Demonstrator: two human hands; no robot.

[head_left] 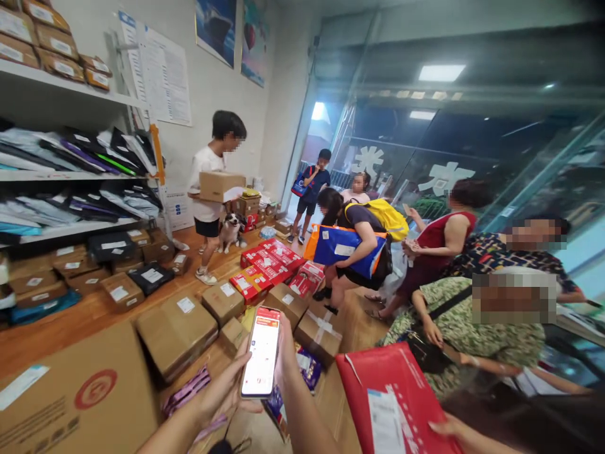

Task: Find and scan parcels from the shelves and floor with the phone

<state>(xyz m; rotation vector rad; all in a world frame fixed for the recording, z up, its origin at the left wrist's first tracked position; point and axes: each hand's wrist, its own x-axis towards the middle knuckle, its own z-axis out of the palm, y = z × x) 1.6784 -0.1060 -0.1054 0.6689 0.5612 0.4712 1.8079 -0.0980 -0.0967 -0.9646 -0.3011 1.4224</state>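
Observation:
A smartphone (261, 356) with a lit, mostly white screen and a red banner at its top is held upright between my two hands. My left hand (231, 383) grips its lower left side, the thumb along the edge and fingers showing beneath. My right hand (286, 345) is closed around the right side, its fingers mostly hidden behind the phone. Cardboard boxes (177, 328) and a blue-purple plastic package (308, 371) lie on the floor beyond and below my hands. To the right, another person's hand (448, 427) holds a large red parcel bag (397, 397).
Shelves (70, 176) with bagged parcels line the left wall. A big carton (75, 384) fills the lower left. Red boxes (269, 268) cover the middle floor. A person (208, 164) carries a box near a dog (231, 230). Several people stand at right; one holds a blue-orange package (343, 246).

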